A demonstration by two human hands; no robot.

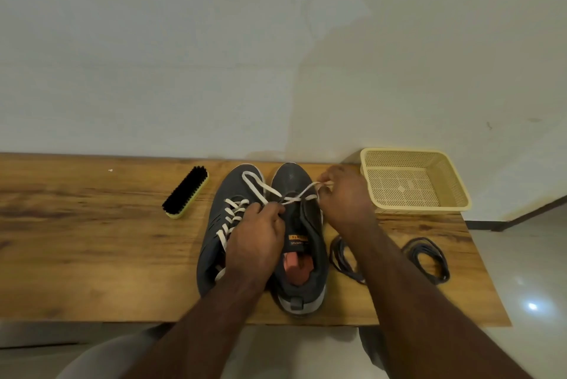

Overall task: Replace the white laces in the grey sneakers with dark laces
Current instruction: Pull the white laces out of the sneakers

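Two grey sneakers stand side by side on the wooden table, toes pointing away from me. The left sneaker point(214, 234) is still laced with a white lace. On the right sneaker point(299, 225) a white lace point(260, 186) runs loose across the toe area. My left hand point(256, 237) pinches this lace near the shoe's eyelets. My right hand point(343, 197) pinches the other end beside the toe, and the lace is stretched between both hands. Two coiled dark laces lie to the right of the shoes, one point(342, 257) partly under my right forearm, the other point(428, 257) further right.
A shoe brush point(185, 191) with black bristles and a yellow back lies left of the shoes. A cream plastic basket point(414, 180) sits at the back right corner of the table point(92, 240). The table's right edge is close to the outer dark lace.
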